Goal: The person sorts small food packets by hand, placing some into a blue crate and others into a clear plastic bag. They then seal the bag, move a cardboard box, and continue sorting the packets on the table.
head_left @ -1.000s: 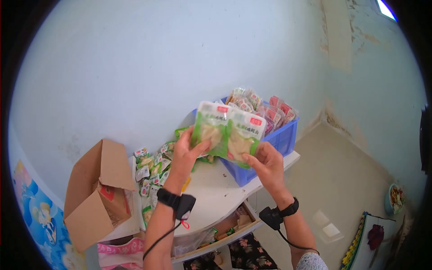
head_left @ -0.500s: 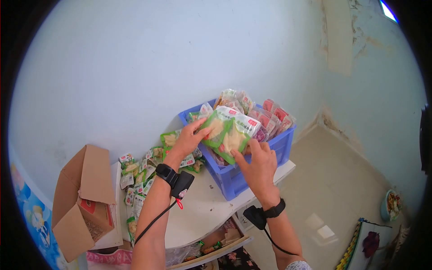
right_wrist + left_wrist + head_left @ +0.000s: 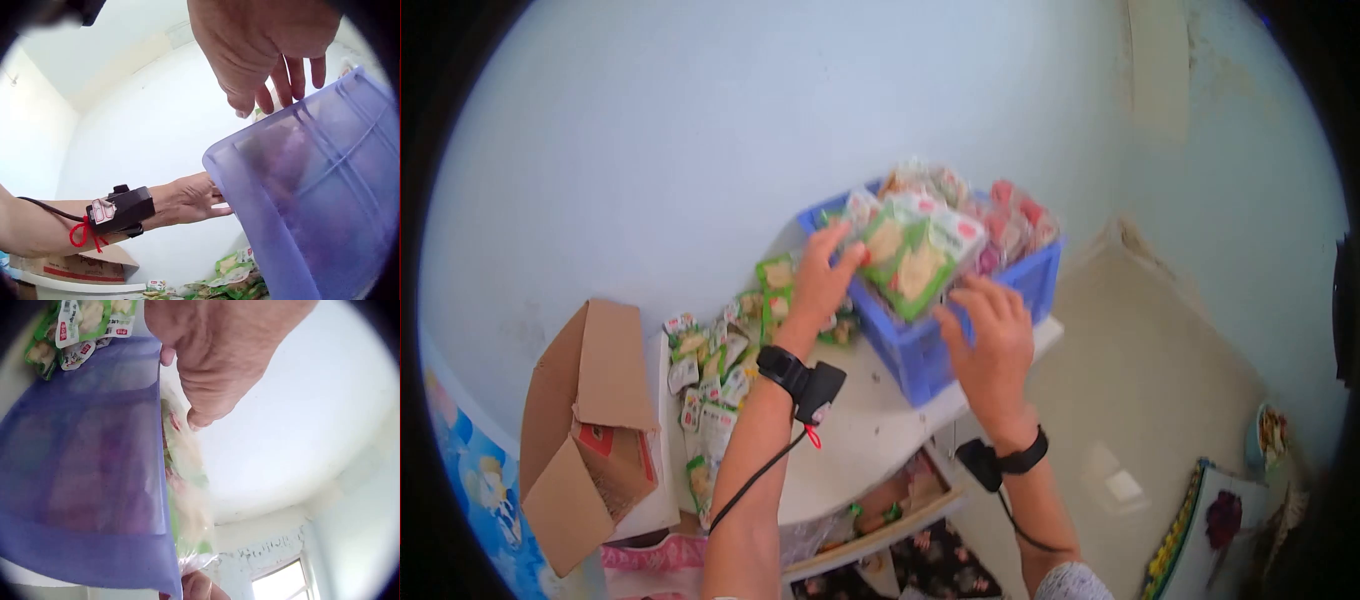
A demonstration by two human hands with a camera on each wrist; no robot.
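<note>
While a second ago both hands were holding the two green snack packets up in the air well above the table, the packets are now lying on top of the heap in the blue crate, tilted toward the person, and the camera view has shifted a little so the crate is sitting higher in the head view. The right hand, which was pinching the lower edge of the nearer packet, is now hovering just below it over the crate's front rim, fingers spread and relaxed, gripping nothing. The left hand is reaching across from the side, its fingers stretched out straight and touching the left edge of the packets rather than curling round them.

Each packet is carrying a small red label patch on a white top band (the printing is too blurred to read). More small green-and-white sachets are lying scattered on the table beside the crate, with red marks I cannot make out either. An open cardboard box is standing at the table's left end.
</note>
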